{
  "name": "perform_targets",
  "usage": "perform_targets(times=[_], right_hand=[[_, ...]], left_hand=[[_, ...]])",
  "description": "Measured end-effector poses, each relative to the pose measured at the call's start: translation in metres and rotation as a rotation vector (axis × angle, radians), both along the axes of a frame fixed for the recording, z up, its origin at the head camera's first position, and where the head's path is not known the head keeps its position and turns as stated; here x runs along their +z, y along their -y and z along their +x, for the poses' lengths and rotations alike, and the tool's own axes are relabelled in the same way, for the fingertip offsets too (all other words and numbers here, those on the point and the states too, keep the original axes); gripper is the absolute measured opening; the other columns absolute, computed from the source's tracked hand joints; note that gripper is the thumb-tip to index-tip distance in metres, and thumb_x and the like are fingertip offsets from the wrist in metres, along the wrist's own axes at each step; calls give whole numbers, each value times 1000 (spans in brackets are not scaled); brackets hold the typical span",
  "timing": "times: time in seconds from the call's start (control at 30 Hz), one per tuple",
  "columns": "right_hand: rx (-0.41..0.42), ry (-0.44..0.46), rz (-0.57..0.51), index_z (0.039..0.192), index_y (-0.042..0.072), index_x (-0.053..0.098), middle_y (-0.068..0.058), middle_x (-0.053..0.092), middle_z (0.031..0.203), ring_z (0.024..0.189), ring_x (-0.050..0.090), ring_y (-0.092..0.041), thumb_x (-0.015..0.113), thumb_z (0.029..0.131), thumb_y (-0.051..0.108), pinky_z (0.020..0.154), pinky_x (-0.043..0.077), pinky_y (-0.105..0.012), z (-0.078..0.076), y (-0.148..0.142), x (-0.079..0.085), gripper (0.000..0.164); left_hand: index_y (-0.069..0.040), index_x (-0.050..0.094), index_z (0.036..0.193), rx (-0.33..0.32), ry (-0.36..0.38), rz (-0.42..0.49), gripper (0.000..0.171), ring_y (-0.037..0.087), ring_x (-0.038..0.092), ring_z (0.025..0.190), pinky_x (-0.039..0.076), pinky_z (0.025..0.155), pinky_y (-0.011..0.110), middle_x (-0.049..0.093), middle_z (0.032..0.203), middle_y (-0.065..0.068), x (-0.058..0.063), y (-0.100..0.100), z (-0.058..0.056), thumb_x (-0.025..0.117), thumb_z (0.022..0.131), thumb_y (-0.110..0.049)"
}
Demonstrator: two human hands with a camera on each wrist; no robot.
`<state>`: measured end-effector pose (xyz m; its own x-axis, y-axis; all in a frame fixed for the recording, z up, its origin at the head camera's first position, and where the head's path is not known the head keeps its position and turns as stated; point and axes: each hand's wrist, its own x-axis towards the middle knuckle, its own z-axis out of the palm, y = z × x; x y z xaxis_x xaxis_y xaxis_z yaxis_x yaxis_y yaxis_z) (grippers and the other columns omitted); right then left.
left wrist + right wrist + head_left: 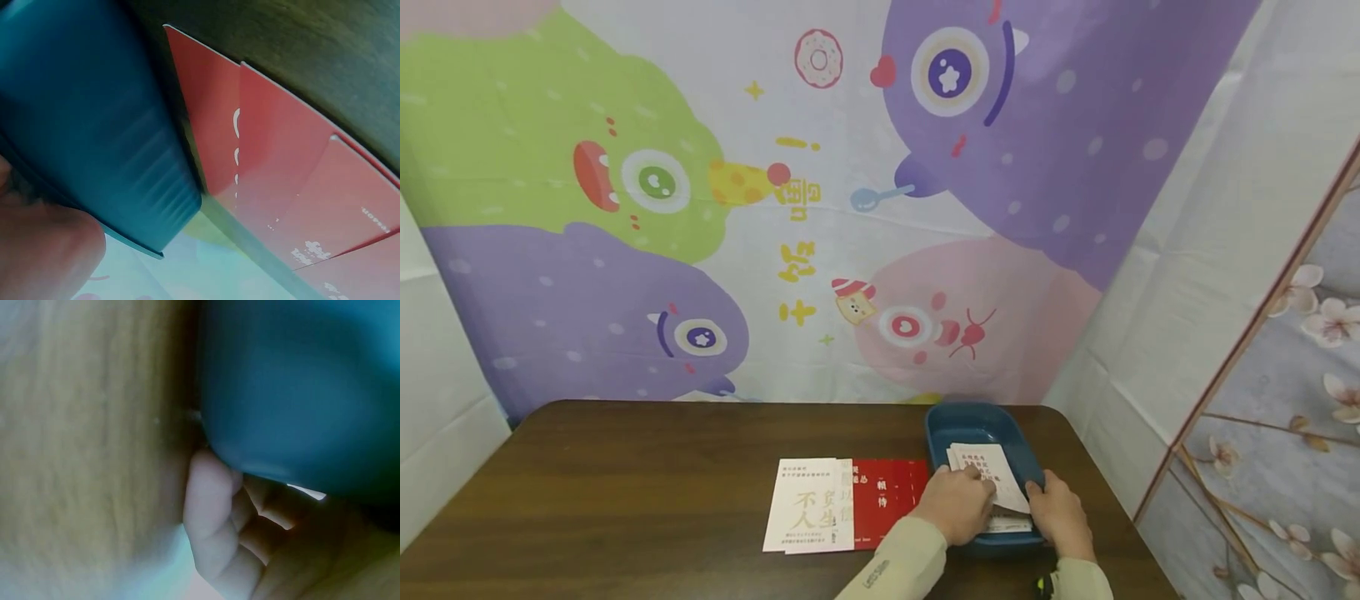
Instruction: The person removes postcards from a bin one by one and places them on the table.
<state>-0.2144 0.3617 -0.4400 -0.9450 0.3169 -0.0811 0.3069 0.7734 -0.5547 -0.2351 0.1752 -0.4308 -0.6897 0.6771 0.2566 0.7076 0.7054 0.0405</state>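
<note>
A blue plastic basin (936, 425) stands at the right of the table, holding white printed cards (981, 458). My left hand (958, 504) reaches over its left rim and grips the top white card, whose lower edge sits raised above another white card (1011, 525). My right hand (1060, 512) holds the basin's right rim, thumb beside the card's lower right corner. In the right wrist view its curled fingers (212, 512) lie against the basin's outer wall (281, 412). Red cards (887, 500) and white cards (801, 504) overlap in a row left of the basin.
The dark wooden table (625, 492) extends left of the cards. Behind it hangs a cloth backdrop (820, 367) with cartoon creatures. A flower-patterned panel (1285, 433) stands to the right. In the left wrist view red cards (281, 144) lie close beside the basin.
</note>
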Motion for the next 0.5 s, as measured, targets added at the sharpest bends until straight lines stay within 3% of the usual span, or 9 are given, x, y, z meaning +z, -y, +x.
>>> perform_targets(times=[0.17,0.33,0.5], right_hand=[[-11,20,-11,143,-11,30,-42,39,141,122,41,-60,40,101,27,89,41,-73,0,0,1,57],[-31,39,-21,144,-12,28,-42,35,143,125,38,-60,39,102,26,91,39,-74,0,3,3,58],[-26,35,-18,143,-10,30,-41,38,142,124,40,-60,40,101,26,91,39,-74,0,3,4,56]], left_hand=[[-25,75,106,7,38,60,22,8,57,101,46,72,25,70,109,-6,-1,1,-2,69,87,-35],[-21,77,97,48,50,77,22,9,58,94,46,69,25,69,105,-4,-1,-3,-2,78,77,-31],[-18,78,93,83,112,90,26,10,58,92,47,72,26,69,105,-4,-1,-5,-3,83,72,-33]])
